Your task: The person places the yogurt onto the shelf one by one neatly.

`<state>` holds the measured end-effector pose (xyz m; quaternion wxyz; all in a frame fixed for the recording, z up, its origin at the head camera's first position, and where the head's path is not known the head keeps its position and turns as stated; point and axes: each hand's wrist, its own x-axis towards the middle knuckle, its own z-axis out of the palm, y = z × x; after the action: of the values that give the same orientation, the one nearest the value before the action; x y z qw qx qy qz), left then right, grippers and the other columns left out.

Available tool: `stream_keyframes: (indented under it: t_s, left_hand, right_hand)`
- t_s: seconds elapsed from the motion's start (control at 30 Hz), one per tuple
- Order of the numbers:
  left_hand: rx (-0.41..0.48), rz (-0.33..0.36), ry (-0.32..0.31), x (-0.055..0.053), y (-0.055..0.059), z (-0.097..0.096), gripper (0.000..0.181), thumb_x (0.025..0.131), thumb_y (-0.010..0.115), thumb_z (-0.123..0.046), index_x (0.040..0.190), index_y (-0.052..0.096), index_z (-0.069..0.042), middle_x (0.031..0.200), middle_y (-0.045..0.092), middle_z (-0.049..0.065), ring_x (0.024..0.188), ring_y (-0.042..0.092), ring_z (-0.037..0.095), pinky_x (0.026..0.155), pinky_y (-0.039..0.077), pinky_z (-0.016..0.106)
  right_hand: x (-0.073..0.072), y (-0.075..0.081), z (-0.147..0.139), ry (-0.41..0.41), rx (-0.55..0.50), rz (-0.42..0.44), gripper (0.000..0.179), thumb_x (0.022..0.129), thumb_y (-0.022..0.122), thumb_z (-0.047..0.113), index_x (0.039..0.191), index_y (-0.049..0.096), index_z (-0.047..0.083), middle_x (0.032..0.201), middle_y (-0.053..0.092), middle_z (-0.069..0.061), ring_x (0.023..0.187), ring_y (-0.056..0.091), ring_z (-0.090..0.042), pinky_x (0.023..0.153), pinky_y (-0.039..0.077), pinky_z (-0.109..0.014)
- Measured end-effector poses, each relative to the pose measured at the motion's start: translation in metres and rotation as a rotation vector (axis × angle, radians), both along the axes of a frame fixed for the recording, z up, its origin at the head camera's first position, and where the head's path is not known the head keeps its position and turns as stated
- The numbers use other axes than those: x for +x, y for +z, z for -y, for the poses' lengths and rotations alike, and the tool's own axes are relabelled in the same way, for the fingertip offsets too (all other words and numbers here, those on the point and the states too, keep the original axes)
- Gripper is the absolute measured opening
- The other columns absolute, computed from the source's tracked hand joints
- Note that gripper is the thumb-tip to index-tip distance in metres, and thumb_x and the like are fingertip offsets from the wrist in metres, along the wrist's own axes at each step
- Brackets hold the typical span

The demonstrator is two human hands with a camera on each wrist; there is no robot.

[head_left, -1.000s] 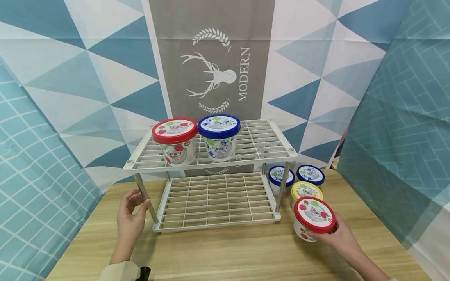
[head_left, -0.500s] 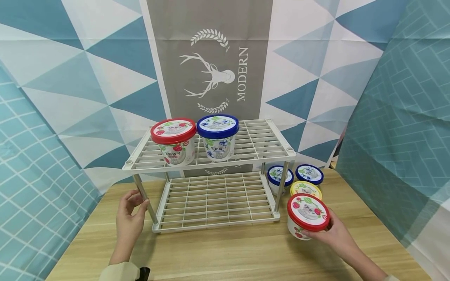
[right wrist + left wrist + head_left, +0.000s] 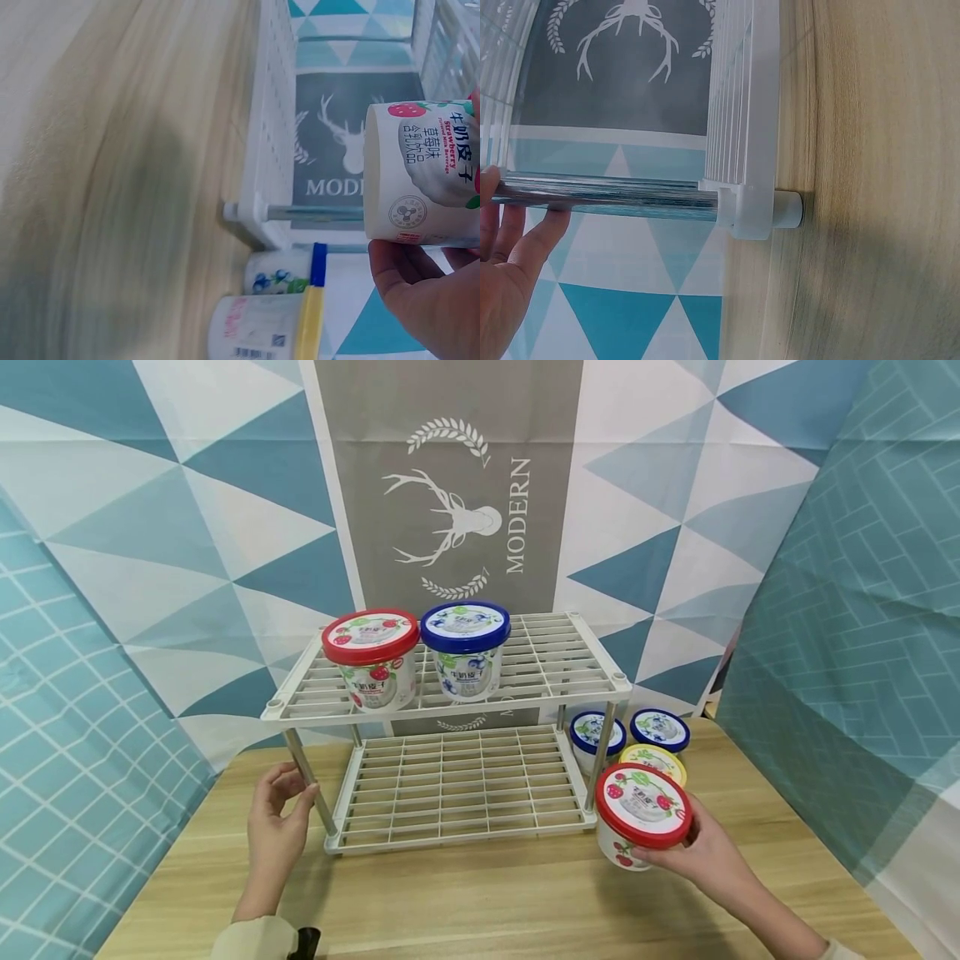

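Observation:
My right hand (image 3: 701, 860) grips a white tub with a red lid (image 3: 645, 806), held tilted above the table in front of the rack's right front corner. In the right wrist view, strawberry pictures and printing show on the held tub (image 3: 427, 172), and its base is clear of the wood. On the other side, my left hand (image 3: 277, 814) holds the metal post (image 3: 630, 196) at the rack's left front, thumb and fingers around it. The white two-tier rack (image 3: 465, 837) carries a red-lidded tub (image 3: 382, 685) and a blue-lidded tub (image 3: 468, 672) side by side on its upper shelf.
Beside the rack's right end stand two blue-lidded tubs, one near the post (image 3: 588, 752) and one farther right (image 3: 660, 731). A yellow-lidded tub (image 3: 654, 760) sits in front, partly hidden by the held one. Patterned cloth (image 3: 660, 485) hangs behind the wooden table (image 3: 450, 902).
My right hand has carried the red-lidded tub left toward the rack and slightly up, tilting it more. The left hand stays on the post.

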<state>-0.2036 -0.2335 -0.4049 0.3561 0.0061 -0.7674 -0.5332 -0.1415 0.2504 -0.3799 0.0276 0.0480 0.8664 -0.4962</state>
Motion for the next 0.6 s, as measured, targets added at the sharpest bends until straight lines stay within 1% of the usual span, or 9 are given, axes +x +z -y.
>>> stream_keyframes:
  t_s: [0.07,0.13,0.2,0.33,0.4,0.5,0.53,0.6]
  left_hand:
    - [0.001,-0.006,-0.002,0.003,0.004,-0.002,0.04,0.081,0.061,0.015,0.118,0.048,0.006,0.089,0.054,-0.016,0.081,0.055,-0.007,0.064,0.048,0.003]
    - [0.003,-0.009,-0.001,0.004,0.006,-0.003,0.04,0.081,0.061,0.015,0.118,0.048,0.007,0.089,0.054,-0.015,0.08,0.055,-0.006,0.064,0.048,0.003]
    - [-0.003,-0.011,0.003,0.002,0.004,-0.002,0.04,0.081,0.061,0.015,0.118,0.048,0.007,0.089,0.054,-0.016,0.08,0.055,-0.007,0.064,0.047,0.002]
    - [-0.007,-0.002,0.01,-0.003,-0.004,0.003,0.041,0.082,0.062,0.012,0.119,0.049,0.003,0.09,0.053,-0.018,0.081,0.054,-0.008,0.065,0.047,0.002]
    - [-0.007,0.001,0.011,-0.005,-0.006,0.004,0.04,0.082,0.063,0.01,0.119,0.049,0.002,0.09,0.053,-0.018,0.081,0.054,-0.008,0.065,0.047,0.002]
    - [0.0,-0.003,0.005,-0.005,-0.008,0.005,0.04,0.082,0.062,0.01,0.12,0.049,0.002,0.09,0.053,-0.018,0.081,0.054,-0.008,0.065,0.047,0.002]
    - [0.002,-0.005,0.004,-0.005,-0.008,0.005,0.04,0.082,0.062,0.011,0.119,0.049,0.002,0.09,0.053,-0.018,0.081,0.054,-0.008,0.065,0.047,0.002]
    - [-0.001,-0.005,0.006,0.0,-0.001,0.001,0.04,0.082,0.062,0.012,0.119,0.049,0.004,0.089,0.053,-0.018,0.081,0.054,-0.008,0.065,0.047,0.002]
  right_hand:
    - [0.001,0.003,0.003,0.01,-0.003,-0.006,0.099,0.073,0.08,0.032,0.145,0.018,0.004,0.14,0.039,-0.022,0.125,0.043,-0.04,0.093,0.051,-0.044]
    - [0.001,0.006,0.005,0.017,-0.007,-0.01,0.097,0.074,0.08,0.031,0.145,0.018,0.004,0.14,0.039,-0.022,0.124,0.044,-0.04,0.092,0.052,-0.044]
    - [0.001,0.007,0.006,0.024,-0.007,-0.015,0.097,0.074,0.079,0.029,0.144,0.018,0.004,0.14,0.039,-0.023,0.124,0.044,-0.041,0.091,0.052,-0.043]
    - [0.0,0.011,0.009,0.025,-0.007,-0.022,0.096,0.075,0.079,0.027,0.144,0.018,0.003,0.141,0.038,-0.023,0.124,0.043,-0.042,0.091,0.052,-0.044]
    - [0.0,0.014,0.011,0.024,-0.01,-0.029,0.095,0.075,0.079,0.027,0.144,0.019,0.003,0.14,0.038,-0.023,0.124,0.043,-0.042,0.091,0.052,-0.044]
    - [0.002,0.019,0.014,0.017,-0.014,-0.031,0.095,0.075,0.079,0.027,0.144,0.019,0.003,0.14,0.038,-0.023,0.124,0.043,-0.042,0.092,0.051,-0.045]
    - [0.002,0.021,0.016,0.018,-0.016,-0.034,0.095,0.075,0.079,0.027,0.144,0.019,0.003,0.141,0.038,-0.023,0.124,0.043,-0.042,0.092,0.051,-0.045]
    - [0.003,0.024,0.018,0.014,-0.017,-0.028,0.095,0.075,0.079,0.028,0.144,0.018,0.004,0.141,0.038,-0.022,0.124,0.043,-0.041,0.092,0.052,-0.044]
